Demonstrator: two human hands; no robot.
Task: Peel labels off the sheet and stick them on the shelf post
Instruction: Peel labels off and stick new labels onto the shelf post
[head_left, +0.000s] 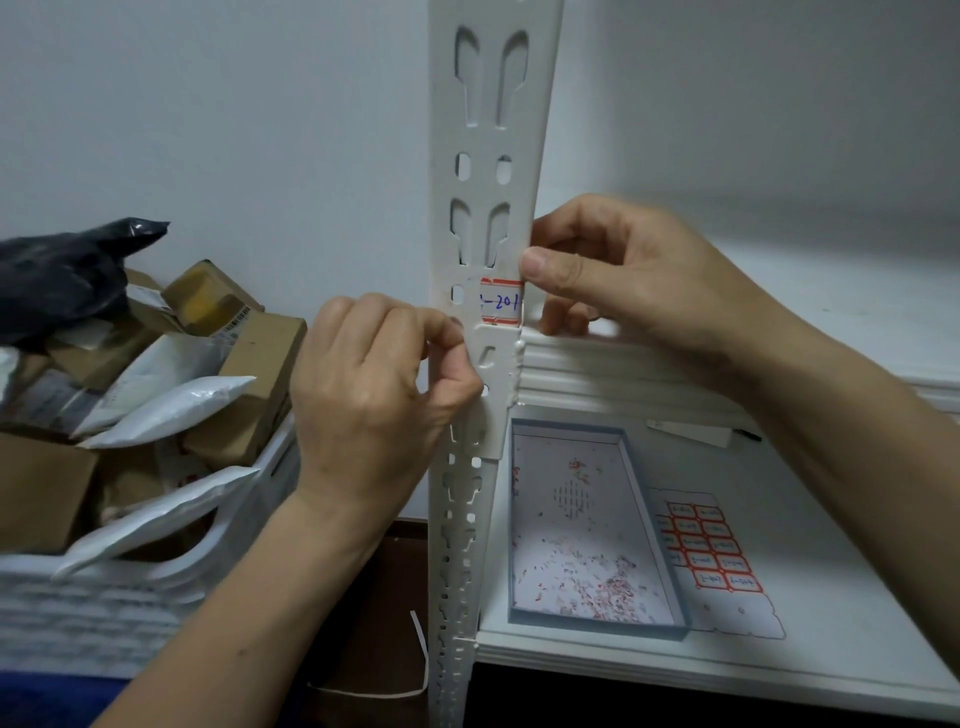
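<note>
1. The shelf post (488, 208) stands upright between the two hands, white and punched with slots.
2. A label (501, 304) with red bands and blue handwriting sits on the post's front face. It is just right of the left forefinger tip and directly under the right thumb.
3. The right hand (623, 275) is clamped on the shelf post. Its thumb presses the front at the label's upper right corner, and its fingers curl round behind the post's right edge.
4. The left hand (374, 384) is curled, with thumb and forefinger tips close together against the post's left edge, just below and left of the label. Whether they pinch the edge or only press on it cannot be told.
5. Below the right wrist, on the white shelf board (831, 597), lies the label sheet (711, 551). Red-bordered labels fill its upper part, and its lower part is bare backing.
6. Touching the sheet's left side, below both hands, is a shallow blue-rimmed box (675, 626) strewn with small red and white paper scraps.
7. A pen (696, 431) lies on the same board, under the right forearm and beyond the box.
8. Left of the left hand, a white crate (104, 613) holds cardboard boxes and white mailer bags. A black plastic bag (62, 275) lies on top, on the far side of the crate.
</note>
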